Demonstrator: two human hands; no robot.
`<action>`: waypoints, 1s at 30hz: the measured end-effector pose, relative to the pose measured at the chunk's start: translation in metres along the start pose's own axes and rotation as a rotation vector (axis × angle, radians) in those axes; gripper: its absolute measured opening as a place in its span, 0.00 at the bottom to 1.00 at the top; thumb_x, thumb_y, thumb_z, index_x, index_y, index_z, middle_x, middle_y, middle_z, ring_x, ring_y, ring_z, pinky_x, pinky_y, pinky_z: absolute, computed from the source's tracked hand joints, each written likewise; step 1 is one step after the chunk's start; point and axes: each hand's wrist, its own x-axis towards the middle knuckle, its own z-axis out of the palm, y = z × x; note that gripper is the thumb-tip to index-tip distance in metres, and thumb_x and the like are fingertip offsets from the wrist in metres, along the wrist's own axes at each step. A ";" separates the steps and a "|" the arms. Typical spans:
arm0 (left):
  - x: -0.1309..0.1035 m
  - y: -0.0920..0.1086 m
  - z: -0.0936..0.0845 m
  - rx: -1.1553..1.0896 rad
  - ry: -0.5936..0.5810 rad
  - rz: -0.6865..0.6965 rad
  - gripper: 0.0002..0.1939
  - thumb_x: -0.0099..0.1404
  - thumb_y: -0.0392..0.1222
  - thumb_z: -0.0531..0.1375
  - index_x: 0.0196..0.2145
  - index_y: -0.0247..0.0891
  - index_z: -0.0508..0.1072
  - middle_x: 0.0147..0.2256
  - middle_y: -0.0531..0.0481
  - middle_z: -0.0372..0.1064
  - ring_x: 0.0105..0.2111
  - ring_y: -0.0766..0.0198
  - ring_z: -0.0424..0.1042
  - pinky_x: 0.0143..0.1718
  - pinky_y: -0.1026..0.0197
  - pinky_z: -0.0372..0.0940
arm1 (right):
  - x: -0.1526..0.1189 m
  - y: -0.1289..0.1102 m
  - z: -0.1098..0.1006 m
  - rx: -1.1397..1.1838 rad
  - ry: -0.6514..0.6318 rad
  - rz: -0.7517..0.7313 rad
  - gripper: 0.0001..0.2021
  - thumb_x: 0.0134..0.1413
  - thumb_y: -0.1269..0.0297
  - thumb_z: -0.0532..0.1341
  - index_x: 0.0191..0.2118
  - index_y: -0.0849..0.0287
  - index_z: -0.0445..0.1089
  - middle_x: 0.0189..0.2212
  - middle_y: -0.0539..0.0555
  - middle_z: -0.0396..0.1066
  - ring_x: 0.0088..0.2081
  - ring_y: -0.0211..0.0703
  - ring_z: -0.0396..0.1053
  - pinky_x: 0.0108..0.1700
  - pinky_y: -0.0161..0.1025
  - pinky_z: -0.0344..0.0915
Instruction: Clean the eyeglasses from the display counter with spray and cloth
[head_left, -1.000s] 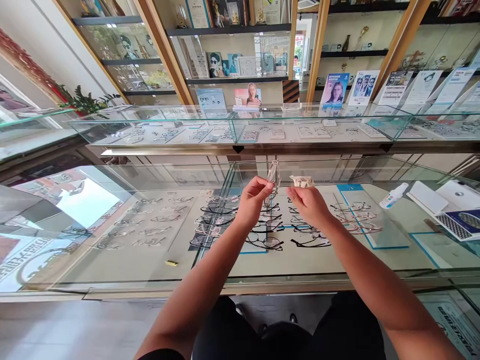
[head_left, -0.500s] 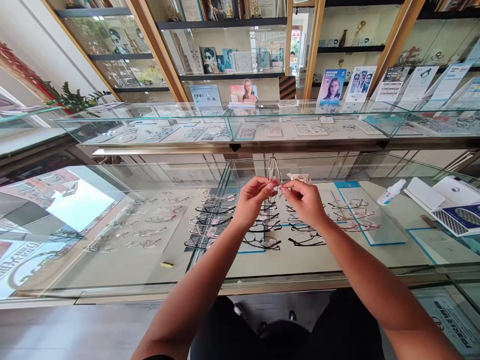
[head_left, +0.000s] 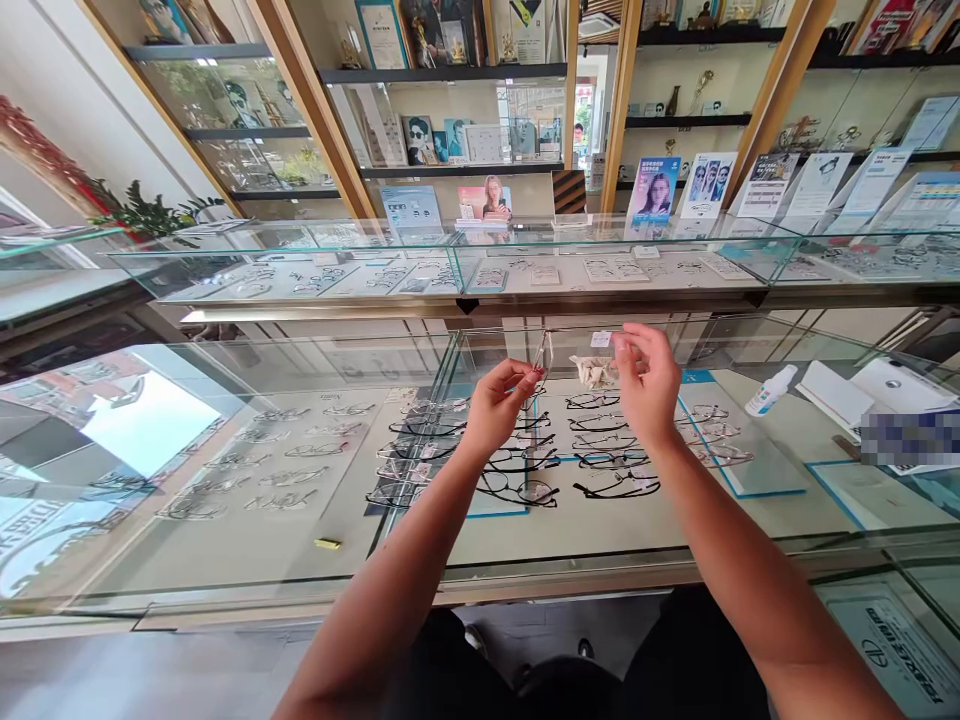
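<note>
My left hand (head_left: 496,402) is closed, pinching a thin-framed pair of glasses (head_left: 545,350) above the glass counter. The frame stands roughly upright and edge-on to me. Off to the right, my right hand (head_left: 651,382) is raised and apart from the glasses, thumb and fingers together. A small white label (head_left: 601,340) with faint print sits at its fingertips. Under my hands lie rows of glasses, among them a dark-framed pair (head_left: 616,484). A crumpled cream-coloured thing (head_left: 594,372) lies just left of my right hand.
To the right stand a white bottle (head_left: 771,390) and an open white case (head_left: 844,392). A small yellow piece (head_left: 328,544) lies at the left front. Behind runs a raised glass display case (head_left: 330,245) with upright cards on top. Shelves rise beyond it.
My right hand has let go of the glasses and moved right and slightly up, with a white label now at its fingertips. My left hand still holds the glasses. The view has tipped slightly upward.
</note>
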 end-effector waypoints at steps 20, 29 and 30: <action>-0.013 0.011 0.015 -0.185 -0.094 -0.045 0.22 0.62 0.60 0.79 0.38 0.40 0.82 0.43 0.46 0.82 0.45 0.58 0.82 0.47 0.54 0.82 | -0.028 -0.016 0.015 0.218 -0.421 0.036 0.12 0.76 0.49 0.62 0.45 0.51 0.74 0.34 0.52 0.79 0.33 0.44 0.74 0.37 0.45 0.70; -0.010 0.004 0.012 -0.076 -0.125 0.035 0.19 0.66 0.58 0.77 0.40 0.40 0.82 0.43 0.46 0.82 0.44 0.60 0.80 0.46 0.57 0.79 | -0.022 -0.013 0.015 0.312 -0.472 0.119 0.19 0.72 0.40 0.65 0.43 0.52 0.76 0.31 0.50 0.76 0.30 0.41 0.72 0.34 0.41 0.70; -0.010 0.003 0.011 -0.049 -0.124 0.049 0.19 0.66 0.59 0.77 0.40 0.40 0.82 0.42 0.46 0.82 0.44 0.60 0.80 0.45 0.57 0.79 | -0.021 -0.014 0.015 0.306 -0.479 0.113 0.19 0.72 0.40 0.66 0.43 0.53 0.76 0.30 0.50 0.76 0.30 0.41 0.72 0.34 0.41 0.70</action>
